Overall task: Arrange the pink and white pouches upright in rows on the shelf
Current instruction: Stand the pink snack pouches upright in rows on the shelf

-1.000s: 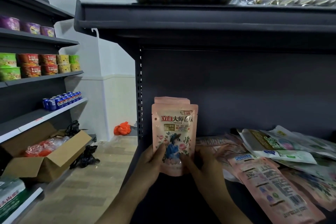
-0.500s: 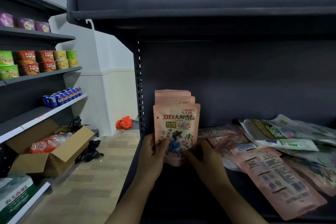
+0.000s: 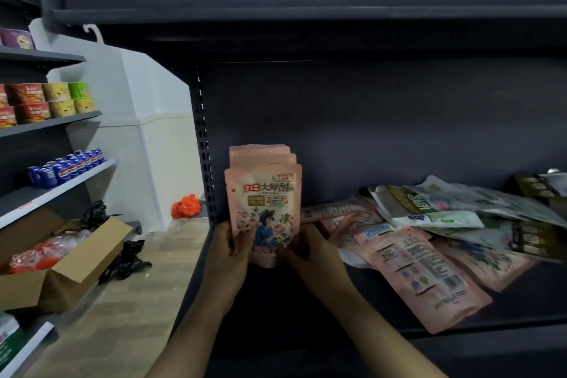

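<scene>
Pink pouch [image 3: 266, 212] upright, long axis vertical, between both hands

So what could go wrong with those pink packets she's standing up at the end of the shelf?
Two things, probably. The front pouch is held upright by the left hand and right hand at its lower corners; once released, it and the pouches behind might tip forward, since soft packs rarely stand firm. Also, the loose heap lies right beside the right hand, so reaching for the next pack could nudge the row or slide one off the shelf edge.
</scene>
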Motion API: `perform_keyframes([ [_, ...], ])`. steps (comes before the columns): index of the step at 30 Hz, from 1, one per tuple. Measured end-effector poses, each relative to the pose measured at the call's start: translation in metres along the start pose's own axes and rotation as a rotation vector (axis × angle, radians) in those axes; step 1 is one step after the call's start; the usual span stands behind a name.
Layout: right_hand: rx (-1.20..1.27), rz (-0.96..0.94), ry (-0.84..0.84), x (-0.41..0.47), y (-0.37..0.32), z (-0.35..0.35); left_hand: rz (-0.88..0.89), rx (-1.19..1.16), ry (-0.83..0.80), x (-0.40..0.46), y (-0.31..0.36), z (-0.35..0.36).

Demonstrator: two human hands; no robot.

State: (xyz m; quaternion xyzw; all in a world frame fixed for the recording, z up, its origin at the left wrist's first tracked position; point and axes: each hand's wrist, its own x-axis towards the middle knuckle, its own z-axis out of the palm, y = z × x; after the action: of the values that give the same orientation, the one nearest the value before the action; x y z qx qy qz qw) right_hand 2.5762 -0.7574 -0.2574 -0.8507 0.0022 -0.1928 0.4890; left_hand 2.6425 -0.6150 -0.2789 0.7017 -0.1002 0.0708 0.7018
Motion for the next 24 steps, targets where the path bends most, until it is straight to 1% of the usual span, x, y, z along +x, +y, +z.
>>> perform_keyframes([
  [2, 0.005, -0.003, -0.008, 0.000, -0.001, 0.001, 0.018, 0.006, 0.008, 0.003, -0.002, -0.002],
  [4, 0.023, -0.011, 0.003, -0.001, 0.000, 0.001, 0.090, 0.042, 0.034, 0.002, 0.001, -0.001],
  [5, 0.035, -0.014, 0.024, -0.001, 0.000, 0.001, 0.175, 0.104, 0.083, -0.001, 0.004, -0.001],
  [8, 0.077, -0.010, 0.134, -0.003, 0.003, -0.005, 0.534, 0.458, 0.390, -0.014, 0.015, 0.001],
  [9, 0.067, -0.006, 0.161, -0.004, 0.004, -0.009, 0.626, 0.534, 0.445, -0.019, 0.020, 0.003],
  [11, -0.059, -0.019, 0.208, -0.005, 0.007, -0.020, 0.750, 0.614, 0.431, -0.024, 0.023, 0.007],
  [13, -0.224, -0.069, 0.224, -0.003, 0.009, -0.034, 0.826, 0.662, 0.386, -0.023, 0.021, 0.011],
  [15, -0.351, -0.120, 0.210, 0.000, 0.008, -0.049, 0.872, 0.652, 0.328, -0.022, 0.020, 0.016],
  [16, -0.438, -0.110, 0.189, 0.000, 0.007, -0.057, 0.883, 0.628, 0.291, -0.024, 0.021, 0.020],
  [17, -0.563, -0.066, 0.166, 0.000, 0.007, -0.063, 0.887, 0.608, 0.247, -0.026, 0.022, 0.025],
  [19, -0.834, 0.109, 0.105, -0.004, 0.008, -0.075, 0.890, 0.615, 0.188, -0.030, 0.022, 0.035],
  [20, -0.910, 0.189, 0.090, -0.008, 0.009, -0.079, 0.897, 0.645, 0.175, -0.030, 0.022, 0.038],
  [22, -0.937, 0.279, 0.089, -0.013, 0.010, -0.083, 0.897, 0.700, 0.154, -0.030, 0.019, 0.040],
  [24, -0.916, 0.321, 0.076, -0.018, 0.012, -0.086, 0.848, 0.709, 0.149, -0.029, 0.018, 0.038],
])
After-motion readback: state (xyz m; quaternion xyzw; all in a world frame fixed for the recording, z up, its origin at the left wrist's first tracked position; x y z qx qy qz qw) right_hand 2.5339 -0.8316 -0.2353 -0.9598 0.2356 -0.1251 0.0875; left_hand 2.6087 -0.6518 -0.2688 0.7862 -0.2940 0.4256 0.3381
